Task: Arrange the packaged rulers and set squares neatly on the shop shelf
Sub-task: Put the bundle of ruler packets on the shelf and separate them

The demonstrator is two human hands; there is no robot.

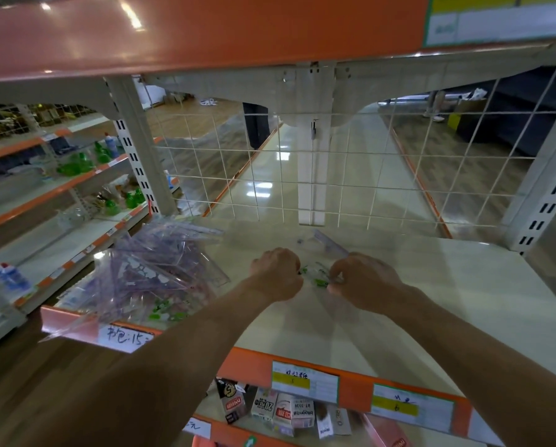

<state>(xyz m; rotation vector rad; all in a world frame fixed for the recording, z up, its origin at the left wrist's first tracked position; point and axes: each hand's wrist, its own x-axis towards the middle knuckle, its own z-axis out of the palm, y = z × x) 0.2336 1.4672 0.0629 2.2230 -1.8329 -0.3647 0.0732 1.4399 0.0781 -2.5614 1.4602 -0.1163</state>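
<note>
You are holding one clear packaged ruler at the middle of the shelf, and it is probably behaving as a light, thin, stiff thing inside slippery film (so be gripping the edges, not the flat faces). Your left hand is curling its fingers tightly round the pack's left end, while your right hand is pinching the right end. The untidy heap of packs is lying well to the left, waiting
</note>
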